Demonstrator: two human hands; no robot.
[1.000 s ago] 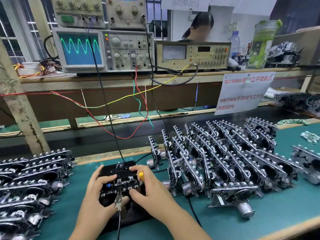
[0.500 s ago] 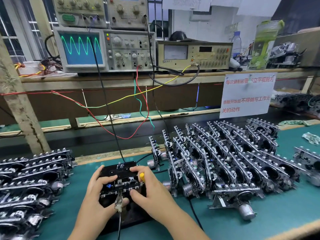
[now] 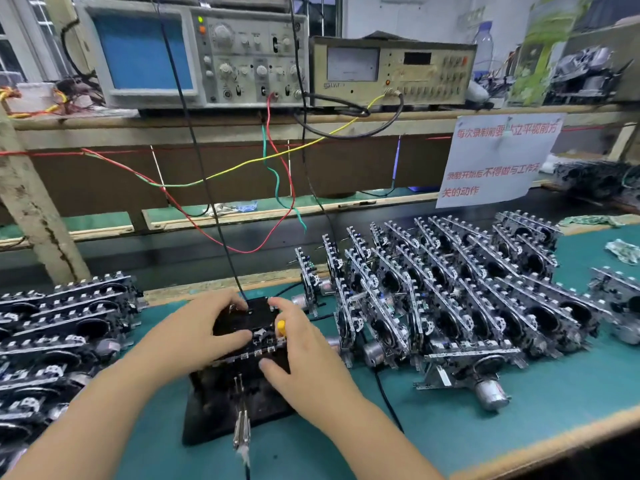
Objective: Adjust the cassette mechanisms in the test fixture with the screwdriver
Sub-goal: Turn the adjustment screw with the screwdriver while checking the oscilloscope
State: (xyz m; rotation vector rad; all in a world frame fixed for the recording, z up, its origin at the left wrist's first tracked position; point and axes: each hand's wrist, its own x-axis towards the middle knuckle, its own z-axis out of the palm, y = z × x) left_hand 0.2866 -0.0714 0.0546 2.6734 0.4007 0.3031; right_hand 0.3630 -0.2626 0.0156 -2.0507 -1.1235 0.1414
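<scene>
Head view — screwdriver (image 3: 281, 328) upright, yellow-tipped

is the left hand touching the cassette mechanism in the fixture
Touching. The head view shows the left hand lying on the cassette mechanism, its fingers curled over the far edge and thumb across the top.

Teal surface (image 3: 450, 427), black test fixture (image 3: 221, 407), yellow screwdriver handle (image 3: 281, 328), blue oscilloscope screen (image 3: 142, 51), red, green and yellow wires (image 3: 277, 174), silver-and-black cassette mechanisms (image 3: 467, 299).
</scene>
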